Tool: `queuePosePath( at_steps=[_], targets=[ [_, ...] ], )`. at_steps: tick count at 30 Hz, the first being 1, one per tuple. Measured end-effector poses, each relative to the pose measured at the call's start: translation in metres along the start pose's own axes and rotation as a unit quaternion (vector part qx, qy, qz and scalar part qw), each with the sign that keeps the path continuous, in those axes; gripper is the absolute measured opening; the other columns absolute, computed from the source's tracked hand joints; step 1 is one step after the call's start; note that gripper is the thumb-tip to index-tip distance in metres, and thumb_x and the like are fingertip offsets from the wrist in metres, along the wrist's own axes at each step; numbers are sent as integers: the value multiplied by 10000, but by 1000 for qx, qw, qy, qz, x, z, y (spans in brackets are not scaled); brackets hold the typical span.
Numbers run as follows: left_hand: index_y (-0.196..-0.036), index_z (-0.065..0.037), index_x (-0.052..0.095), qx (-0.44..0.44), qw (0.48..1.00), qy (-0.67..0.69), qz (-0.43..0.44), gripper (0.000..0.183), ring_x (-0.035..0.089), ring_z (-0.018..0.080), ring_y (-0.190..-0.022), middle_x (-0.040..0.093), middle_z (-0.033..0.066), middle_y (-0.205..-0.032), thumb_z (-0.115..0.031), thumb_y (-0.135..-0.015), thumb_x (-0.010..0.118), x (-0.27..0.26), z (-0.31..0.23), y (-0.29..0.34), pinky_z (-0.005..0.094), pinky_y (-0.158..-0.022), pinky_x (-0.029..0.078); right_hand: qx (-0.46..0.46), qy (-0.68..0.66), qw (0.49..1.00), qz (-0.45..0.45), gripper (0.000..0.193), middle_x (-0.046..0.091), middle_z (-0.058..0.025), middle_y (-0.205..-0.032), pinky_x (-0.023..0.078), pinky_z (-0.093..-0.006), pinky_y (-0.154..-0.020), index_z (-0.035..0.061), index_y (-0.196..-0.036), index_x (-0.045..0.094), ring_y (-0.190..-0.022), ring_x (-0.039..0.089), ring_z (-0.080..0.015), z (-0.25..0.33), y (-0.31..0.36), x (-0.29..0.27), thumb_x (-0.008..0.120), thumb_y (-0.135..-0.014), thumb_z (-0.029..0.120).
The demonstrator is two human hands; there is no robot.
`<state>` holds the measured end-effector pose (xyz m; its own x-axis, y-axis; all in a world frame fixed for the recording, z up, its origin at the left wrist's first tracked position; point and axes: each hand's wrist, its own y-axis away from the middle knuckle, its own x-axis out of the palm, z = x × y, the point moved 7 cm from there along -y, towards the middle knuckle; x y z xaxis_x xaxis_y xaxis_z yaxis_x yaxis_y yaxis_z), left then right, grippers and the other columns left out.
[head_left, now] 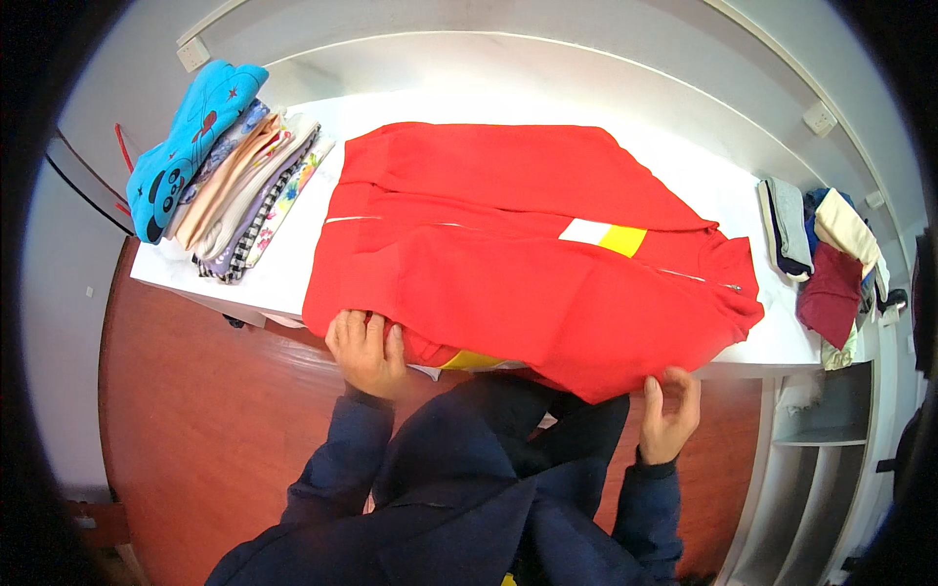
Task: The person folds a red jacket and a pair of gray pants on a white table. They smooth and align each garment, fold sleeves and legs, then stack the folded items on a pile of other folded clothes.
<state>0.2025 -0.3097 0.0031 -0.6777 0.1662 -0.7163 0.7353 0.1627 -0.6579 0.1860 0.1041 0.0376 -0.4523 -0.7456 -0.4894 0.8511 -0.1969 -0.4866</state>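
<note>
A red zip-up jacket [508,254] with a white and yellow patch lies spread across a white table [283,283], its collar toward the right. My left hand [366,352] grips the jacket's near edge at the table's front, fingers curled over the red cloth. My right hand [669,410] holds the jacket's lower hem where it hangs off the table's front edge at the right. Both sleeves of my dark blue top come up from the bottom.
A stack of folded clothes [244,186] topped by a bright blue garment [191,146] sits at the table's left end. More folded clothes [821,254], grey, cream and dark red, lie at the right end. White shelves [821,439] stand below on the right. The floor is reddish wood [195,420].
</note>
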Motion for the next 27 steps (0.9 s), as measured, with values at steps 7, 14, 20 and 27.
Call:
queuePosePath(
  at_steps=[7,14,20,27],
  targets=[
    [-1168,23,658,44,996,41,65,373,543,418,-1219,608,204,-1278,-234,-899,667,-2,15,-24,572,-1123,350,-195,112,951,210,616,555,-245,-1336,411,-472,-1046,23,-1424,514,-1228,514,-409,49,-85,79,724,-868,183],
    [-1247,17,635,84,986,23,144,387,538,411,-1246,605,201,-1320,-208,-932,615,17,30,-60,545,-1145,347,-254,244,909,224,558,426,-225,-1510,273,-571,-1167,122,-1450,528,-1398,387,-395,13,-93,144,654,-931,283],
    [-1264,4,629,113,965,22,234,379,563,394,-1225,629,219,-1285,-226,-967,572,59,46,-99,545,-1172,312,-256,236,908,233,496,447,-211,-1502,276,-563,-1175,198,-1456,536,-1383,409,-412,-18,-145,171,607,-968,246],
    [-1085,-6,694,91,970,2,227,284,618,395,-1093,686,225,-1098,-225,-936,591,108,49,-145,537,-1156,328,-281,214,916,190,470,482,-224,-1461,349,-534,-1130,184,-1424,563,-1347,437,-429,-33,-198,200,624,-959,223]
  ],
)
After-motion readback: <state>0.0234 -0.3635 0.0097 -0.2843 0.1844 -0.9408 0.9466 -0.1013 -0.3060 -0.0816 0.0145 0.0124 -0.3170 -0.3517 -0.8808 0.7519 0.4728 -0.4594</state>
